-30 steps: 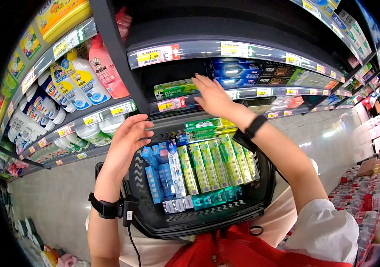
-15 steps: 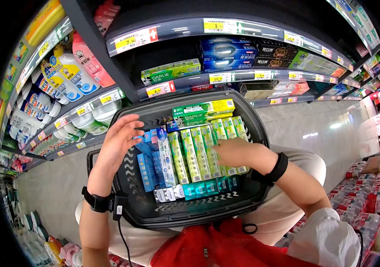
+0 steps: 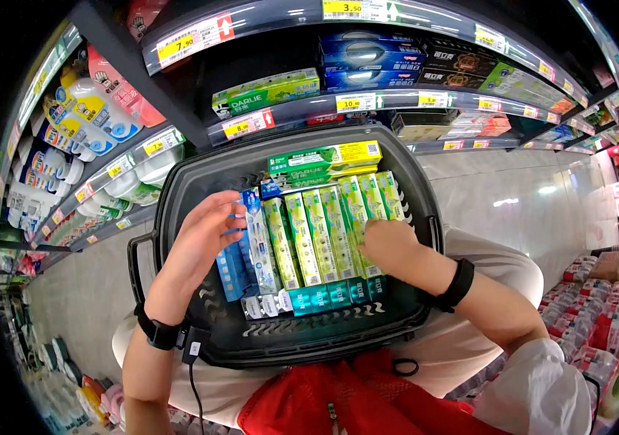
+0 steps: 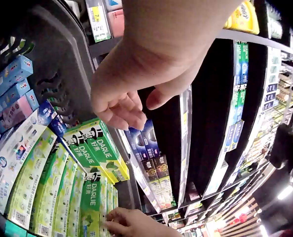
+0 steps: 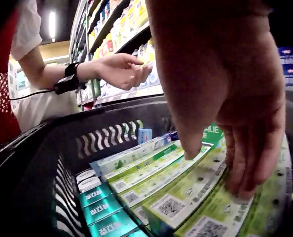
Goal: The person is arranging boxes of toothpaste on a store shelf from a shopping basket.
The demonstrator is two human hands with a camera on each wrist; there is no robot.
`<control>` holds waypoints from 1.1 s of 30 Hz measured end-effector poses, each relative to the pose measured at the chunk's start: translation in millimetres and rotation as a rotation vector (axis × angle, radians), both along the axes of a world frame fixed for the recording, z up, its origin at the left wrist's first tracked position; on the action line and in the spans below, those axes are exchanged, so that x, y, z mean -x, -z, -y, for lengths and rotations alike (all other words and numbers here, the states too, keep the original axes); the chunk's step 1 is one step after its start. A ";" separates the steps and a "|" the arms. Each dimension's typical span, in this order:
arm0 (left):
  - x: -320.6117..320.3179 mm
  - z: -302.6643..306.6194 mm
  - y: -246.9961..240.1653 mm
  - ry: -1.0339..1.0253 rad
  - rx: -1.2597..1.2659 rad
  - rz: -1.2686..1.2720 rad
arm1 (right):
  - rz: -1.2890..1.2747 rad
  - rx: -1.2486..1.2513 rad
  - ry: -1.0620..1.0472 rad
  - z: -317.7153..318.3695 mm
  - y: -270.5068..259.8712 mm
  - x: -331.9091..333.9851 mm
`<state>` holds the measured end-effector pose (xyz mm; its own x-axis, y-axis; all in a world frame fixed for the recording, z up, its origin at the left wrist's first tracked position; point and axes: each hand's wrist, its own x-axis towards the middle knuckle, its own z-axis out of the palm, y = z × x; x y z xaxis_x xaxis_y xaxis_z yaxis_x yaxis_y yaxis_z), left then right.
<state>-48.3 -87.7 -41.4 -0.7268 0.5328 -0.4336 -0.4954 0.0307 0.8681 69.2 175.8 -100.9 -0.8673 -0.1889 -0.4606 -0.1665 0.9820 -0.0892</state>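
My right hand (image 3: 390,246) reaches down among the green-and-yellow toothpaste boxes (image 3: 314,235) standing in a row in the black basket (image 3: 200,170). In the right wrist view its thumb and fingers straddle one toothpaste box (image 5: 183,197), pinching it from both sides. My left hand (image 3: 204,228) hovers over the basket's left side, fingers loosely bent and holding nothing. Below it are blue boxes (image 3: 233,274) and a white-and-blue box (image 3: 260,243). Green DARLIE boxes (image 3: 316,165) lie crosswise along the far side. Teal boxes (image 3: 331,296) line the near side.
Beyond the basket stands a shelf with a DARLIE box (image 3: 266,94), dark blue boxes (image 3: 371,61) and black boxes (image 3: 461,65). Bottles (image 3: 92,109) fill the shelf at left. Red-and-clear packs (image 3: 578,312) are stacked at right. The basket sits against the person's legs.
My right hand has come back from the shelf's DARLIE box down to the row in the basket. My left hand stays over the basket's left side. The view has tilted and shifted.
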 end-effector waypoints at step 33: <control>7.8 8.8 -13.5 -0.085 -0.095 -0.108 | 0.115 1.211 0.353 11.7 -88.6 65.8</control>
<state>-56.1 -96.5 -27.8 -0.8108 0.5021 -0.3009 -0.3963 -0.0924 0.9135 3.4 164.1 -12.3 -0.9228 -0.3085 -0.2308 0.1552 0.2507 -0.9555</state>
